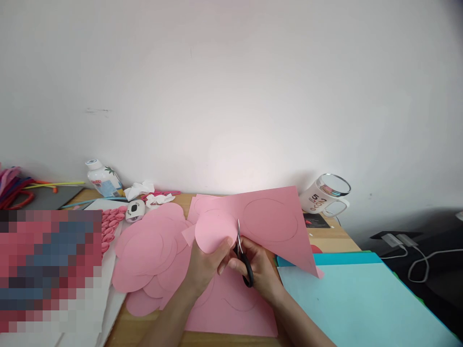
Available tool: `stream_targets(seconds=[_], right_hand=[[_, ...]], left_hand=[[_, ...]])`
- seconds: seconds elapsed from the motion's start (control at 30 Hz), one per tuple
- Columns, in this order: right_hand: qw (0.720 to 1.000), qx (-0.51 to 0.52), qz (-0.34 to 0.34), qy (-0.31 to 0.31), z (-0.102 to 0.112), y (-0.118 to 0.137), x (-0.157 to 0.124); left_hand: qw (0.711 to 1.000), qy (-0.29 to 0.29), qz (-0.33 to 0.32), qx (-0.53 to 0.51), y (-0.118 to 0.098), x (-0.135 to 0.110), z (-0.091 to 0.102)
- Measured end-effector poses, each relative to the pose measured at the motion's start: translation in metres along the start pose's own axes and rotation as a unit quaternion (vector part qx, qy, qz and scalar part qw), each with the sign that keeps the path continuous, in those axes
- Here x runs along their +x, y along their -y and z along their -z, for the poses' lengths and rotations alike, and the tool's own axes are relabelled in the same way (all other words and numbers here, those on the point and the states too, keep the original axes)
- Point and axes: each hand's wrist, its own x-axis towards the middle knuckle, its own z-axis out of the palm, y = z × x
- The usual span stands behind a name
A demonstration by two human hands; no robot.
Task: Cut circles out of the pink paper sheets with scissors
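Note:
My left hand (pixel 208 262) pinches a partly cut circle (pixel 213 231) of pink paper, thumb on top. The circle is still joined to a larger pink sheet (pixel 269 207) that stands up to the right and bears a drawn oval. In my right hand (pixel 258 267) is a pair of scissors (pixel 247 270) with black handles, its blades pointing up at the circle's right edge. Beneath both hands lies another pink sheet (pixel 231 323) with pencilled curves. To the left of my hands, cut pink paper circles (pixel 144 253) lie in an overlapping pile.
A white mug (pixel 314 197) stands at the back right, near light blue sheets (pixel 350 289). At the back left are a white bottle (pixel 104 178), crumpled tissues (pixel 159 198) and a small white round-cornered object (pixel 135 210). White cables (pixel 419 270) lie at far right.

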Motion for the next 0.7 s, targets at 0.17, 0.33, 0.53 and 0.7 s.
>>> stream_targets(seconds=[0.17,0.33,0.53,0.7], right_hand=[[1.0,-0.002,0.001,0.003,-0.0015,0.0022,0.0],[1.0,-0.025,0.001,-0.007,-0.0009,0.0027,0.0005],[0.999,-0.035,-0.004,-0.009,-0.0013,0.0039,0.002],[0.999,-0.05,-0.008,-0.014,-0.0003,0.0033,0.0017]], left_hand=[[1.0,0.005,0.002,0.003,0.0021,0.0003,0.0006],[1.0,0.01,-0.001,0.005,0.0014,0.0001,-0.0006],[1.0,0.016,-0.004,-0.003,0.002,-0.0004,-0.0005],[1.0,0.017,0.004,-0.015,0.0024,-0.0004,-0.0009]])
